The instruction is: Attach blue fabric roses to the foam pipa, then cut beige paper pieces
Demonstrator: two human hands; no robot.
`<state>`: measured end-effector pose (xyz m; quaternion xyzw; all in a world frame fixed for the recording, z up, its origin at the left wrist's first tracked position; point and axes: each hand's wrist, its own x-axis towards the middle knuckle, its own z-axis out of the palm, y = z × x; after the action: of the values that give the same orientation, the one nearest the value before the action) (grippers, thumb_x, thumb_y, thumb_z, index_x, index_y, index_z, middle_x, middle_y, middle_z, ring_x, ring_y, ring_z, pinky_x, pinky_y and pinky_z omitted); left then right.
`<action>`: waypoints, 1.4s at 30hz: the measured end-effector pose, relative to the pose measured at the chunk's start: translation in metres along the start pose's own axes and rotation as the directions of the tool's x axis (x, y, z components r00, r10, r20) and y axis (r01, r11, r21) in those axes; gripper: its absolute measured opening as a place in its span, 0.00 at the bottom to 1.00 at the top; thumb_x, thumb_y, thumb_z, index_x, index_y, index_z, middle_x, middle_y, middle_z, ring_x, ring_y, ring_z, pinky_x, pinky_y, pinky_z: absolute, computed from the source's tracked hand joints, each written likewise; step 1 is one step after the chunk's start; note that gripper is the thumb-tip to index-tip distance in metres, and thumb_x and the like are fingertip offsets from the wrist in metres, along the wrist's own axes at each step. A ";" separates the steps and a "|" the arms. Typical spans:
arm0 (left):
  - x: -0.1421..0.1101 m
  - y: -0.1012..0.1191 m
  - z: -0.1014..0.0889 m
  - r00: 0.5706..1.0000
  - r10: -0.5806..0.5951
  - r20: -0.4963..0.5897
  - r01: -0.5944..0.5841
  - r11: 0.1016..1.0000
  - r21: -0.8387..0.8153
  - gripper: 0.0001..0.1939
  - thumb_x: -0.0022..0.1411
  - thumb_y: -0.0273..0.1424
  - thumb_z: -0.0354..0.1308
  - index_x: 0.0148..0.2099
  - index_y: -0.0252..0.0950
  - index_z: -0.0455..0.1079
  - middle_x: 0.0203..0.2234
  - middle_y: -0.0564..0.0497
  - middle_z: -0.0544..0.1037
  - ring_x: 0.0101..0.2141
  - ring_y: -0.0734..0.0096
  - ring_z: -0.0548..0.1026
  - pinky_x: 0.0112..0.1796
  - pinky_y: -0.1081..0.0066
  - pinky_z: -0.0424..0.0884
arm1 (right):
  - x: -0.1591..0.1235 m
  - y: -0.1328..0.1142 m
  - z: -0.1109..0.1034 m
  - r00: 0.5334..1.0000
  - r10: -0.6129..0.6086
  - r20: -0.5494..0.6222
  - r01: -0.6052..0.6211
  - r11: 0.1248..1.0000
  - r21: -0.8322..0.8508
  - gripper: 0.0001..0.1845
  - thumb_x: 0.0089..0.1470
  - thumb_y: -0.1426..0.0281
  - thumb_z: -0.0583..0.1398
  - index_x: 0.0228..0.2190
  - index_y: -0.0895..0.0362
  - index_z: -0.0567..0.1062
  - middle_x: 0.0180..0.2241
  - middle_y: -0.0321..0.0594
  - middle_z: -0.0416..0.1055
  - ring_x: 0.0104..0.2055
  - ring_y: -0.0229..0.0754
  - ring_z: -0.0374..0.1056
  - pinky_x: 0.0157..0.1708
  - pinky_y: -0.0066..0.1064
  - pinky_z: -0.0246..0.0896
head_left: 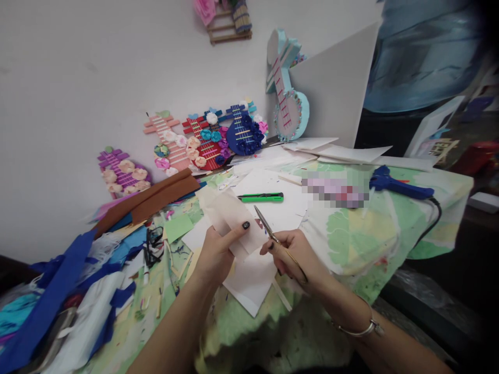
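My left hand (218, 252) grips a folded piece of cream paper (234, 215), its thumb pressed on the top face. In my right hand (294, 254) is a pair of scissors (265, 221), the handles within the fingers and the blades pointing up and away to the left. The blades look closed and lie just right of the paper's edge. Beneath the hands lie white sheets (251, 285). A green utility knife (261, 197) rests on white paper just beyond the cream paper.
Brown crepe paper (156, 200), blue crepe paper (58, 296) and scraps crowd the left side. Decorated paper guitars (202, 143) lean along the wall, with a light-blue one (290, 109) farther right. A blue glue gun (401, 184) with a black cord lies on the right of the patterned tablecloth (358, 234).
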<state>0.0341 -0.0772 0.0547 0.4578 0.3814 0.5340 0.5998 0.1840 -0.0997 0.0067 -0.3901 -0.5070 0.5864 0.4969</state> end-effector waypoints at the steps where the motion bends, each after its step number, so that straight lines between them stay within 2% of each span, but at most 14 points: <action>1: 0.000 0.000 0.000 1.000 -0.005 0.003 0.005 1.000 0.000 0.16 0.47 0.29 0.68 0.40 0.30 0.74 0.34 0.43 0.80 0.37 0.58 0.78 0.37 0.64 0.75 | 0.000 0.000 0.000 1.000 -0.005 -0.016 0.005 1.000 0.027 0.16 0.47 0.60 0.63 0.22 0.61 0.73 0.08 0.28 0.57 0.10 0.26 0.45 0.11 0.21 0.36; 5: -0.002 -0.001 0.000 0.999 -0.030 0.023 0.030 0.999 0.025 0.15 0.47 0.29 0.68 0.39 0.28 0.75 0.32 0.42 0.80 0.34 0.58 0.78 0.35 0.65 0.76 | 0.000 0.000 0.001 0.999 -0.016 -0.046 0.020 0.996 0.085 0.11 0.47 0.63 0.63 0.26 0.60 0.74 0.08 0.26 0.57 0.10 0.26 0.45 0.11 0.21 0.37; 10: -0.002 0.000 0.000 0.998 -0.061 0.012 0.061 0.998 0.035 0.14 0.45 0.28 0.68 0.37 0.28 0.74 0.31 0.42 0.80 0.32 0.58 0.79 0.32 0.64 0.76 | -0.001 -0.002 0.002 0.999 -0.008 -0.050 0.010 1.000 0.027 0.08 0.46 0.73 0.58 0.18 0.59 0.69 0.08 0.26 0.55 0.10 0.26 0.45 0.11 0.20 0.38; 13: -0.001 0.000 0.000 0.998 -0.053 -0.042 0.054 0.998 0.031 0.16 0.43 0.27 0.69 0.37 0.29 0.74 0.29 0.43 0.80 0.30 0.59 0.79 0.31 0.65 0.76 | -0.002 -0.004 0.003 0.998 -0.016 -0.054 0.016 1.000 -0.013 0.07 0.45 0.74 0.57 0.18 0.59 0.68 0.08 0.26 0.55 0.10 0.26 0.46 0.11 0.20 0.39; 18: 0.000 0.000 0.001 0.996 -0.036 -0.077 0.039 0.999 0.032 0.15 0.42 0.26 0.69 0.35 0.28 0.73 0.28 0.44 0.80 0.29 0.61 0.78 0.28 0.68 0.75 | -0.003 -0.006 0.003 0.999 -0.028 -0.035 0.027 0.999 -0.022 0.06 0.46 0.72 0.58 0.20 0.59 0.69 0.08 0.26 0.56 0.10 0.26 0.46 0.12 0.21 0.40; 23: 0.000 0.002 0.001 0.998 0.001 -0.065 -0.001 1.000 0.002 0.11 0.45 0.27 0.68 0.34 0.29 0.74 0.26 0.46 0.79 0.29 0.65 0.77 0.29 0.71 0.74 | -0.002 -0.007 0.003 0.999 -0.037 0.006 0.037 0.998 -0.044 0.13 0.49 0.65 0.60 0.19 0.59 0.69 0.08 0.27 0.55 0.11 0.27 0.46 0.13 0.22 0.40; 29: 0.001 0.004 -0.002 0.996 0.036 -0.079 -0.039 0.998 -0.045 0.10 0.46 0.27 0.68 0.34 0.30 0.75 0.28 0.47 0.80 0.30 0.67 0.77 0.32 0.70 0.74 | -0.001 -0.004 0.001 0.993 -0.097 0.066 0.096 0.995 0.019 0.17 0.49 0.60 0.62 0.19 0.60 0.69 0.11 0.27 0.55 0.13 0.27 0.48 0.14 0.22 0.42; 33: 0.001 0.004 -0.003 0.993 0.071 -0.093 -0.078 0.994 -0.077 0.13 0.45 0.26 0.68 0.36 0.32 0.75 0.31 0.48 0.80 0.32 0.67 0.77 0.35 0.69 0.74 | -0.001 -0.004 0.001 0.988 -0.090 0.123 0.093 0.996 -0.017 0.19 0.50 0.57 0.61 0.21 0.61 0.71 0.11 0.28 0.56 0.14 0.28 0.49 0.15 0.24 0.43; 42: 0.000 0.005 -0.003 0.996 0.019 -0.086 -0.025 0.998 -0.065 0.13 0.46 0.28 0.68 0.36 0.31 0.75 0.31 0.47 0.80 0.33 0.67 0.77 0.36 0.71 0.72 | -0.003 -0.009 0.001 0.989 -0.041 0.143 0.052 0.996 -0.073 0.21 0.49 0.54 0.61 0.21 0.60 0.70 0.11 0.29 0.57 0.14 0.29 0.50 0.15 0.24 0.44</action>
<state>0.0297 -0.0767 0.0588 0.4188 0.3836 0.5719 0.5920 0.1850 -0.1029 0.0158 -0.3543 -0.5720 0.5809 0.4580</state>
